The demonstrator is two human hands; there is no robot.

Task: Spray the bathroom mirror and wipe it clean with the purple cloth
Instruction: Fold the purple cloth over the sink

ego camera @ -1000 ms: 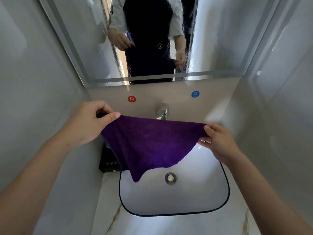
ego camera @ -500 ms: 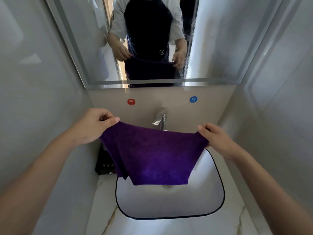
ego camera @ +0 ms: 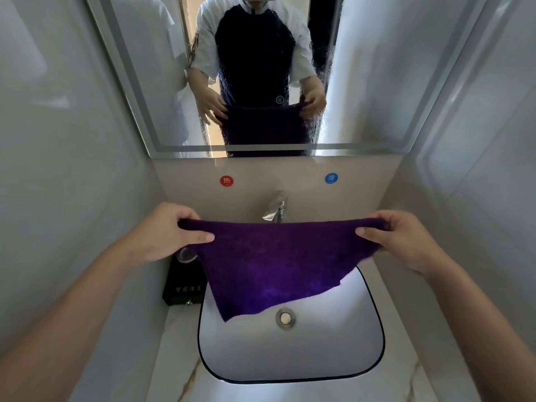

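Note:
The purple cloth (ego camera: 272,262) hangs spread out above the sink, stretched between both hands. My left hand (ego camera: 165,230) pinches its top left corner between thumb and fingers. My right hand (ego camera: 406,242) grips its top right corner the same way. The bathroom mirror (ego camera: 377,76) hangs on the back wall above, with fine droplets on its middle, and it reflects the person holding the cloth. No spray bottle is in view.
A white basin with a black rim (ego camera: 380,329) and a metal drain (ego camera: 285,318) sits in the marble counter (ego camera: 179,367). A chrome tap (ego camera: 275,208) juts from the back wall under red and blue stickers. A black box (ego camera: 184,285) stands left of the basin. Walls close in on both sides.
Both hands have moved apart and levelled, pulling the cloth's top edge taut. The cloth's lower edge now hangs slanted, and the drain shows again below it.

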